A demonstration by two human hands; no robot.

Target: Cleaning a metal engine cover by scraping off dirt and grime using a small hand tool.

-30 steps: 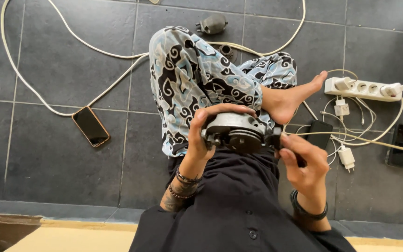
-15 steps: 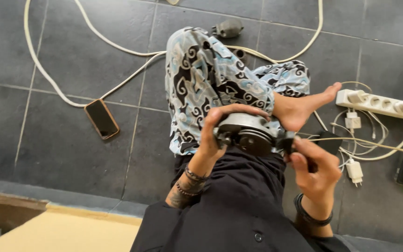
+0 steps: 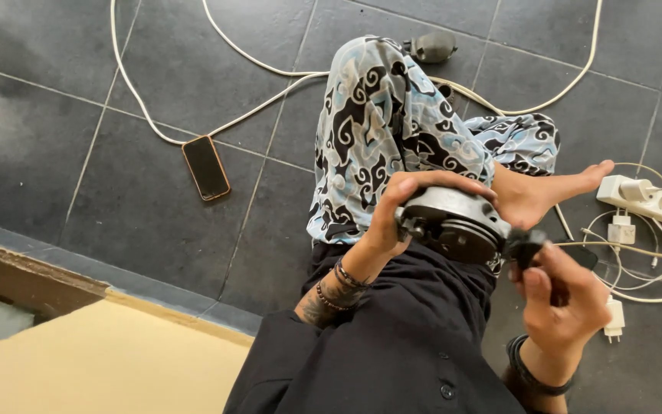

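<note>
Round metal device held over the lap

Left hand [image 3: 392, 218] gripped the device [image 3: 453, 222], long axis left-right; right hand [image 3: 565, 299] pinched its black right-pointing end.

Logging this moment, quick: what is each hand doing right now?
Left hand: closed over the round grey metal device, gripping it from above.
Right hand: fingers pinched on a small black part at the device's side.
</note>
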